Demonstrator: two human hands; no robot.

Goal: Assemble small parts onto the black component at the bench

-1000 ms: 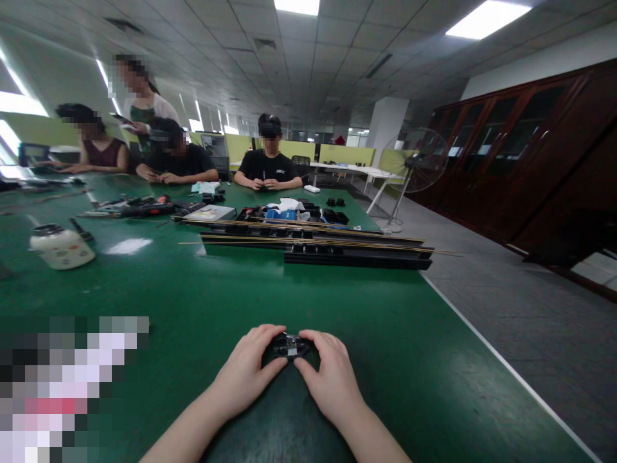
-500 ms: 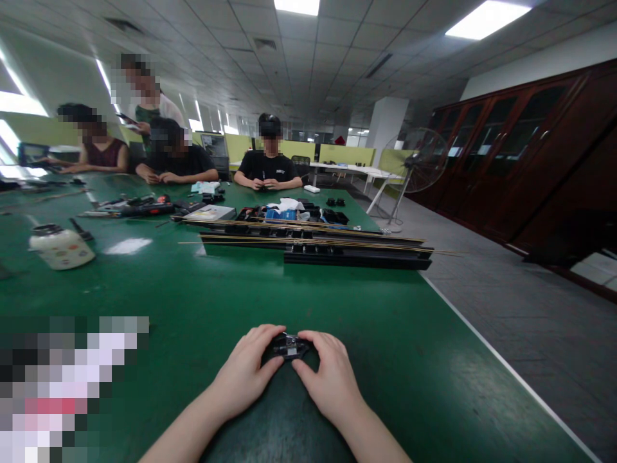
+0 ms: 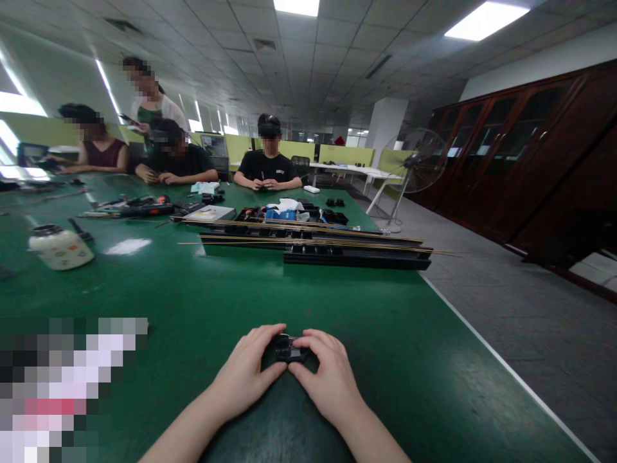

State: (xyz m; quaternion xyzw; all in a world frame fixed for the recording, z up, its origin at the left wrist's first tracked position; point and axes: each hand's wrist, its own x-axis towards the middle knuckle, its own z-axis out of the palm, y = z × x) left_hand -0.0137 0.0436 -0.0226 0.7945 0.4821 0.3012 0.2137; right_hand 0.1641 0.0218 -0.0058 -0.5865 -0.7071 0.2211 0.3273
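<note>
Between my two hands sits a small black part (image 3: 288, 351) with a greyish patch in its middle; its exact kind cannot be made out. My left hand (image 3: 248, 366) grips its left end, thumb at the near edge and fingers at the far edge. On the other end my right hand (image 3: 328, 370) is closed, its fingertips reaching over the top of the part and its thumb at the near side. Both hands are low over the green table (image 3: 207, 302), close to its near edge.
Long black rails (image 3: 357, 259) with thin brass-coloured rods lie across the table ahead. A cream jar (image 3: 62, 247) stands at the left. Tools (image 3: 139, 207) and a box of parts (image 3: 289, 212) lie farther back. Several people, one at the far side (image 3: 268, 161), are around the table.
The fingers of my right hand have shifted left and over the top of the black part. My left hand has barely moved.
</note>
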